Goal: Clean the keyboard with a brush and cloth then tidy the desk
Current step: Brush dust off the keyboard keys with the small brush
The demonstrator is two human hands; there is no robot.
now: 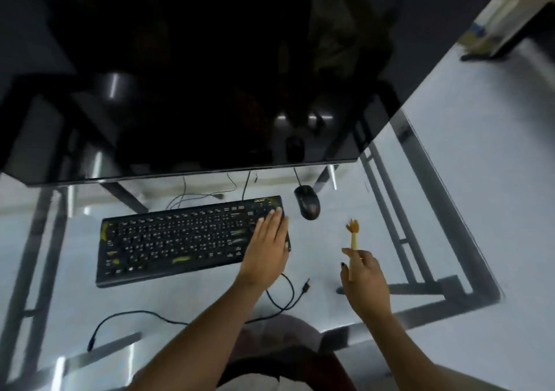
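A glass desk [450, 162] on a metal frame fills the dim room, with a dark monitor [180, 90] looming beyond both hands. The left hand [268, 246] lies flat and open, fingers extended, palm pressing the right end of the black keyboard [180, 237]. The right hand [362, 276] is closed around the handle of a small yellow brush [353, 242], bristles pointing away from the person, held just right of the keyboard. A mouse [307, 202] sits beyond the 2 hands; a loose cable [282, 294] curls beneath the left wrist.
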